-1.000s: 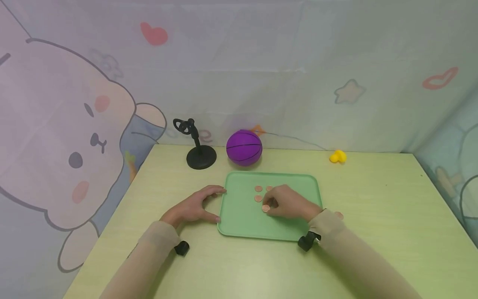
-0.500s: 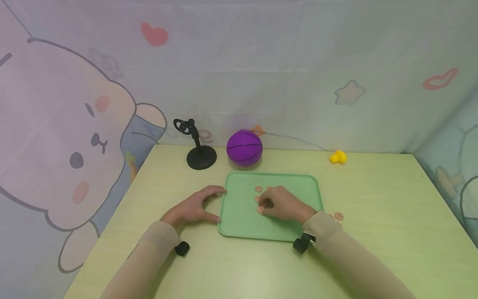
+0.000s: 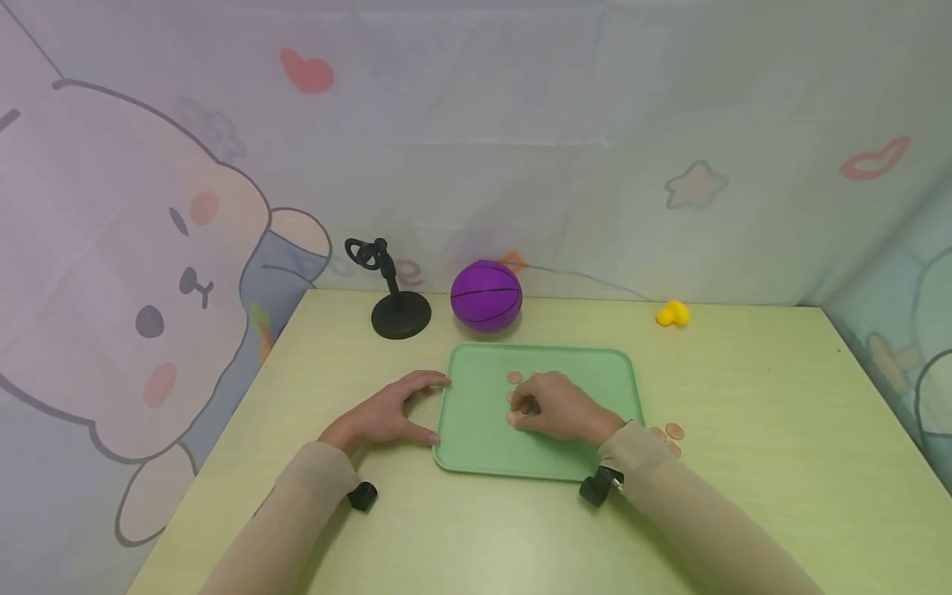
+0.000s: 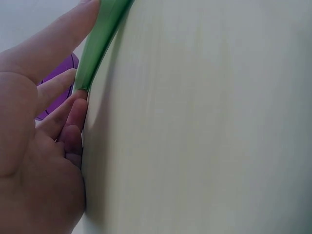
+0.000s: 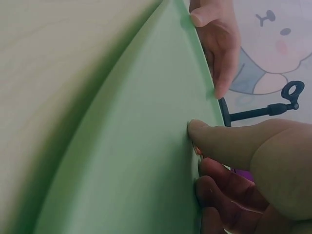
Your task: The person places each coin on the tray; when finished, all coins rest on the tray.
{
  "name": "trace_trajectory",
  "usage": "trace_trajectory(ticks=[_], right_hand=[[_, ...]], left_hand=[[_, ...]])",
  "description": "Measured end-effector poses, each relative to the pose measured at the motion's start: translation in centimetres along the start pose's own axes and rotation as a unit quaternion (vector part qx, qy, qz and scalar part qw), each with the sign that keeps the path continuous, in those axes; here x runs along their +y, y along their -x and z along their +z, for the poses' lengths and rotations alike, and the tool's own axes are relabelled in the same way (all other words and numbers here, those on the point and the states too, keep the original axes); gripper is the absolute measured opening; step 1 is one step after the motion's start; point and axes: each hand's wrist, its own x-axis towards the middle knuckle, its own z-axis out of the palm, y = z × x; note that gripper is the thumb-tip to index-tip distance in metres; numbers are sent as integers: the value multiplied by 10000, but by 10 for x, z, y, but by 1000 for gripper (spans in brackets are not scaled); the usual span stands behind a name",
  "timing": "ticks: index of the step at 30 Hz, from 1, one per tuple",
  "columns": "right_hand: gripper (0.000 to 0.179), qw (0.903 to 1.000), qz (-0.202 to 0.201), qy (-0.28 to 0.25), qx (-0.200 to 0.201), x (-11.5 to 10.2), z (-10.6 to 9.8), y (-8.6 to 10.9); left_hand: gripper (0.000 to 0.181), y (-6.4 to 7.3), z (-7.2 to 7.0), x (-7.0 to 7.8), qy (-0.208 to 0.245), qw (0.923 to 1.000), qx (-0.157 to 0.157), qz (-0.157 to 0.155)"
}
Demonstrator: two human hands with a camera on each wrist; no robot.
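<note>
The right hand (image 3: 559, 405) is over the middle of a green tray (image 3: 483, 450), its thumb and fingers pinching a copper coin (image 3: 513, 419) down at the tray's surface. In the right wrist view a sliver of the coin (image 5: 197, 149) shows between thumb and fingers. Just beyond, another copper coin (image 3: 515, 377) lies flat on the tray, with a further one (image 3: 511, 397) partly covered by the fingers. At the tray's left edge the left hand (image 3: 383, 411) rests with thumb and fingers spread apart, fingertips touching the rim (image 4: 92, 58).
Right of the tray, beside the right sleeve, copper coins (image 3: 674, 431) lie on the table. Behind the tray stand a purple ball (image 3: 487, 296) and a black stand (image 3: 400, 315) with a round base. A small yellow object (image 3: 673, 313) sits near the back edge.
The right hand has moved slightly left with the coin, which now sits below the other coins on the tray. Coins right of the tray have come out from behind the sleeve. The left hand is still.
</note>
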Motion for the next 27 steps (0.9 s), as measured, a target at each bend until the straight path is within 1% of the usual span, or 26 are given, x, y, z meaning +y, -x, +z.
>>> trace_trajectory(ticks=[3,7,10,13,16,19,24,27], right_hand=[[8,10000,7,-62,17,1,-1,1],[16,9997,42,-236,67,5,-6,4],[15,9994,135,-303,98,11,-11,9],[12,9993,233,-249,154,20,-18,16],[11,9990,259,-219,274,28,-27,25],[8,9987,298,-279,314,37,-36,35],[14,9980,514,-273,263,56,-52,54],[20,9975,605,-255,251,65,-63,68]], left_hand=[[90,0,0,0,-30,10000,5,19],[90,0,0,1,-71,10000,-3,20],[90,0,0,1,-79,10000,-4,3],[89,1,0,1,-75,10000,-7,-18],[89,1,-1,0,-56,10000,-3,-43],[89,0,-1,-1,-88,10000,-1,16],[87,0,0,0,-81,9999,2,110],[88,0,-1,1,-94,9999,6,73]])
